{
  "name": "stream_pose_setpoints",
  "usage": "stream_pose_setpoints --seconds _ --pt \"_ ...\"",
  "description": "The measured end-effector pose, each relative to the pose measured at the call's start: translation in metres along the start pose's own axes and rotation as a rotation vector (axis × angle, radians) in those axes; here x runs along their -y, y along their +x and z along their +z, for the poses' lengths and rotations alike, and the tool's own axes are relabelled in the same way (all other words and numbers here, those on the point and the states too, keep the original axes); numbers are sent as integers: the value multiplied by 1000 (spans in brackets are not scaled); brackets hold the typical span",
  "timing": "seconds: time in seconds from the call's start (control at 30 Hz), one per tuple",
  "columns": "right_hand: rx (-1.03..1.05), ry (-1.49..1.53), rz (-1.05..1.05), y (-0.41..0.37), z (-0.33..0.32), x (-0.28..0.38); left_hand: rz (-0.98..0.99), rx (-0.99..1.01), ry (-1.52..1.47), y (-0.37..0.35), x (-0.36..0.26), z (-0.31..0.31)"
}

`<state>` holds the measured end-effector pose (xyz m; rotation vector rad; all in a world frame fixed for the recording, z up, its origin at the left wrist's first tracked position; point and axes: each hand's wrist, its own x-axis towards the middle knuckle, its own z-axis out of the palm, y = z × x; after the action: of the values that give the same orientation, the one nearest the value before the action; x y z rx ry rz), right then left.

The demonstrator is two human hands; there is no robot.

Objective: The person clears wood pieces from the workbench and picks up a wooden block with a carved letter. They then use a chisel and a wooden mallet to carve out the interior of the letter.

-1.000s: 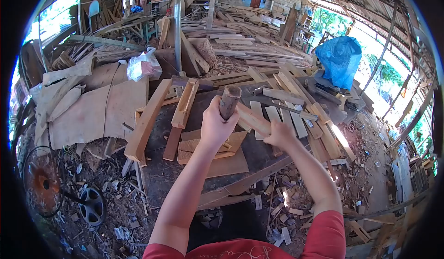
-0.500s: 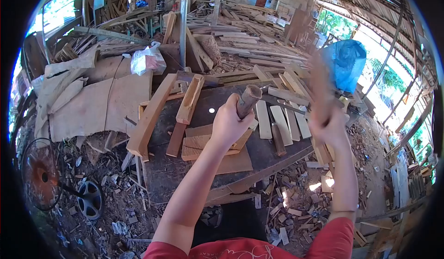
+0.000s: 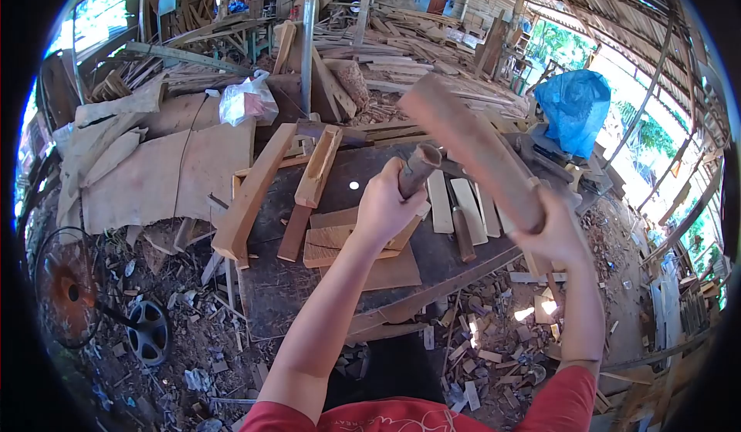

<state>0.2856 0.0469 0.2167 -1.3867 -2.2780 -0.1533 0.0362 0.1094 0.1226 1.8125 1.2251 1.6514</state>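
My left hand (image 3: 392, 204) is wrapped round the upright wooden handle of a chisel (image 3: 421, 166), whose flared, worn end points up; its blade is hidden below the fist. Under that hand lies a notched light wooden block (image 3: 328, 248) on a flat board (image 3: 394, 271). My right hand (image 3: 552, 227) grips one end of a thick wooden club (image 3: 478, 150), slightly blurred. The club slants up and left, its far end above and close to the chisel handle. Between the hands, another wooden-handled tool (image 3: 463, 235) rests on pale wood strips (image 3: 441, 204).
The dark worktable (image 3: 270, 301) also bears a long beam (image 3: 255, 193) and a hollowed wooden piece (image 3: 318, 168) on the left. A blue plastic bag (image 3: 573, 108) stands at the right rear. Wheels (image 3: 150, 332) and scattered offcuts lie on the ground; stacked planks (image 3: 417, 65) fill the back.
The club in my right hand has swung from near upright on the right to a leftward slant, its far end nearing the chisel handle. My left hand has hardly moved.
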Motion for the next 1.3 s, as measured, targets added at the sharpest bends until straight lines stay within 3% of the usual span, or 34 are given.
stream_pose_setpoints --seconds 0.03,0.1,0.13,0.2,0.23,0.3,0.37,0.43,0.47,0.5,0.57,0.6,0.63,0.7,0.77,0.87,0.9,0.97,1.0,1.03,1.1,1.13,1.17,1.23,1.27,1.3 --pt "-106 81 114 -1 -1 -7 -19 -17 -37 0 0 -1" --pt "-337 626 410 -4 10 -14 -19 -25 -63 1 2 -2" --pt "-337 622 409 -3 19 -14 -21 -33 -84 2 2 -2" --pt "-631 1039 387 -1 36 -9 -11 -27 -75 1 1 -1" --pt "-629 1042 387 -3 33 -7 -2 -24 -65 1 1 -1" --pt "140 39 91 -6 19 -4 18 -48 -70 2 5 1" --pt "91 87 71 -17 11 -10 31 -57 -72 -1 8 -2" --pt "-173 100 97 -18 -2 -15 9 -39 -97 1 5 -5" --pt "-399 248 137 -19 2 -12 8 -42 -101 2 3 -6" --pt "-396 246 139 -17 7 -9 -13 -22 -93 1 2 -6" --pt "-665 1101 304 -15 21 -8 -32 6 -83 1 2 -4" --pt "-534 1058 330 -18 23 -16 -15 5 -83 0 3 -3" --pt "-535 1059 328 -18 21 -15 3 0 -83 0 3 -1" --pt "80 -153 17 -15 8 5 0 -25 -81 1 4 -2" --pt "101 10 134 -17 3 3 0 -37 -71 0 7 -4" --pt "-467 373 184 -19 15 -18 26 -40 -91 0 7 -4" --pt "-468 376 186 -21 23 -17 3 -23 -72 0 4 -5" --pt "-582 1047 421 -23 34 -7 -19 1 -52 -1 2 -5" --pt "-390 697 434 -23 31 -9 -26 5 -69 -1 3 -5" --pt "-390 696 432 -23 26 -11 -33 5 -87 -1 3 -5" --pt "25 -31 -16 -23 10 -8 -34 -6 -95 -1 3 -7" --pt "77 115 187 -17 -8 3 -30 -15 -103 0 3 -9" --pt "-35 32 210 -18 -11 -5 -27 -14 -96 1 4 -10" --pt "-476 501 293 -17 3 -10 13 -26 -122 0 7 -7" --pt "-476 498 296 -16 12 -10 12 -23 -125 0 6 -7" --pt "-554 804 358 -15 23 -8 -15 -12 -122 0 4 -8"
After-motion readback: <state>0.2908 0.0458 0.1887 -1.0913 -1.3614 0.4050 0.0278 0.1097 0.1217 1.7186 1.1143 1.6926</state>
